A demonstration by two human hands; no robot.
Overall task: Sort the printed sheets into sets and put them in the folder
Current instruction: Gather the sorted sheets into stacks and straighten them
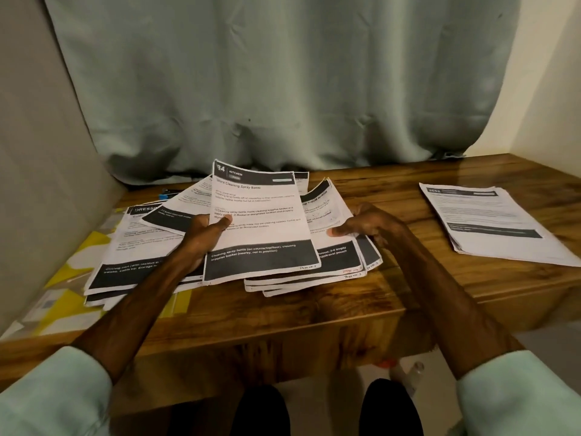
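My left hand holds up a fan of printed sheets, thumb pressed on the front one, a page headed "Kitchen". My right hand pinches the right edge of the sheets behind it, above a loose stack on the wooden table. More sheets, one headed "Dressing", lie spread at the left over a yellow and clear folder. A separate neat set of sheets lies at the right of the table.
A grey-green curtain hangs behind the table, with a padded grey wall at the left. A small blue and black object lies at the back left. The table's front edge runs just below my forearms.
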